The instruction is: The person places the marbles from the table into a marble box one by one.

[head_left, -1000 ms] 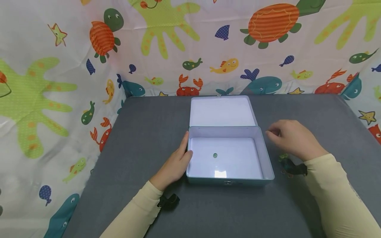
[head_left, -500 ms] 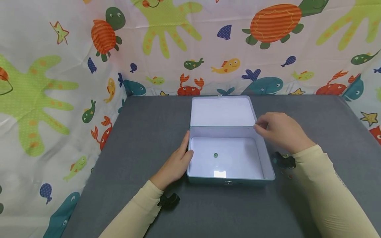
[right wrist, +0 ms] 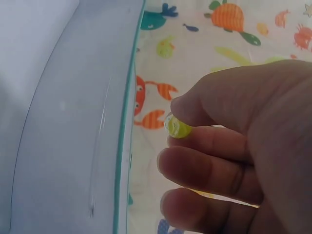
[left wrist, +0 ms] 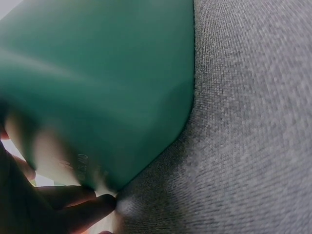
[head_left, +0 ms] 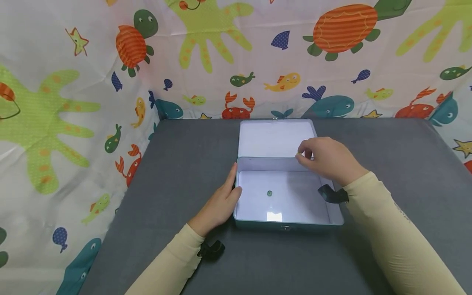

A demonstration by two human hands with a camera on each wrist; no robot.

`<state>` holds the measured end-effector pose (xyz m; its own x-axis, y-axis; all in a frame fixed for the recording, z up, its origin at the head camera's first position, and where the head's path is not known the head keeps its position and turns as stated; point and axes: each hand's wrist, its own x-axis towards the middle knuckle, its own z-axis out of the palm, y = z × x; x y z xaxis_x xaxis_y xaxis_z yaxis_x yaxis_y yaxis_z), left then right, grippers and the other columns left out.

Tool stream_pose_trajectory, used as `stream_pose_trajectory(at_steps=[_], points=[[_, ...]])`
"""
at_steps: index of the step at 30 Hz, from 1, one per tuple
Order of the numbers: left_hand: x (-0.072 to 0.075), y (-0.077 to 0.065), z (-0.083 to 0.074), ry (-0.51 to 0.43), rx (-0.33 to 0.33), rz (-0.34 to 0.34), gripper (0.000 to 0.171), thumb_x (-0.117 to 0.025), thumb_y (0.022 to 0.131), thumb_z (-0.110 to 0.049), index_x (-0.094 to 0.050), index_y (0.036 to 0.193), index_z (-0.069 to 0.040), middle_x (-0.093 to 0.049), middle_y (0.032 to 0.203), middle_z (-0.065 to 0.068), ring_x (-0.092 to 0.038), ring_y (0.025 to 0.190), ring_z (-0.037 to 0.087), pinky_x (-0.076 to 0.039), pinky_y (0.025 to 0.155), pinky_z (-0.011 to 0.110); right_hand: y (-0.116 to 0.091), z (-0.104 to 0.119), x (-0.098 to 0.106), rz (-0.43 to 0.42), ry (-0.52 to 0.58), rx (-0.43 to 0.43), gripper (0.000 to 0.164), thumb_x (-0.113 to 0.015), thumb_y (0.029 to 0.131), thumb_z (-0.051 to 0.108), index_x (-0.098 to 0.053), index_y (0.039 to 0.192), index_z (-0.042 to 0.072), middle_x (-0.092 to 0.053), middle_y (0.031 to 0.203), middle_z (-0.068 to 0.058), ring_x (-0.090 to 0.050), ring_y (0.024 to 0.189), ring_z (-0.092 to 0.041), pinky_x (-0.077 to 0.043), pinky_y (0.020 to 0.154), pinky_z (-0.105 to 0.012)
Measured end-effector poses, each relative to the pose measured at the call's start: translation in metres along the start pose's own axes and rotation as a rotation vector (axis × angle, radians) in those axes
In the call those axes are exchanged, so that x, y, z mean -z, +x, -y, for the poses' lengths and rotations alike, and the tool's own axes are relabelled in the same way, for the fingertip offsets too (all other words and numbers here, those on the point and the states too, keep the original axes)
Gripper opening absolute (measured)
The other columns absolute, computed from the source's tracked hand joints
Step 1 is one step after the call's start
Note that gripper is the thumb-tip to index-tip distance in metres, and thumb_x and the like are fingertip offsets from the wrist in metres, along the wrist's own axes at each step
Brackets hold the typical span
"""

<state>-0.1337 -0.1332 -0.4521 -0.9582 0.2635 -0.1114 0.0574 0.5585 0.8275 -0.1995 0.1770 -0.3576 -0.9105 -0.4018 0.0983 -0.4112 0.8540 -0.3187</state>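
Observation:
A tin box [head_left: 289, 226], white inside and green outside, lies on the grey table with its lid [head_left: 274, 137] folded back. One small green marble [head_left: 269, 193] rests on its floor, left of centre. At the box's left wall, my left hand [head_left: 217, 205] holds the side, thumb at the rim and fingers along the outside; the left wrist view shows fingers [left wrist: 83, 209] against the green wall. My right hand [head_left: 328, 157] is over the box's back right part, near the hinge. In the right wrist view it pinches a yellow glass marble [right wrist: 176, 126] between thumb and index finger.
Grey cloth [head_left: 191, 164] covers the table around the box. Behind and to the left hangs a white curtain [head_left: 210, 92] printed with sea animals. A dark wrist camera [head_left: 333, 194] on the right arm overlaps the box's right wall in the head view.
My right hand has moved left from beside the box to over its back right part. My left hand stays at the box's left side. The green marble has not moved in the box.

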Motion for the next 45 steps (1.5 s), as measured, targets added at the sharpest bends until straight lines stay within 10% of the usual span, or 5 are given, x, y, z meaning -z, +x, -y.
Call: stream_pose_trajectory(at_steps=[45], points=[[0.002,0.001,0.002,0.022,-0.033,0.018,0.068,-0.033,0.111,-0.041,0.0,0.17,-0.036,-0.012,0.173,-0.014,-0.022,0.157,0.012,-0.025,0.126,0.046,0.03,0.032,-0.063,0.18,0.039,0.216,0.006,-0.076,0.092,0.014,-0.08,0.088,0.011,-0.067,0.07,0.006,-0.056,0.063,-0.012,-0.052,0.064,-0.032]])
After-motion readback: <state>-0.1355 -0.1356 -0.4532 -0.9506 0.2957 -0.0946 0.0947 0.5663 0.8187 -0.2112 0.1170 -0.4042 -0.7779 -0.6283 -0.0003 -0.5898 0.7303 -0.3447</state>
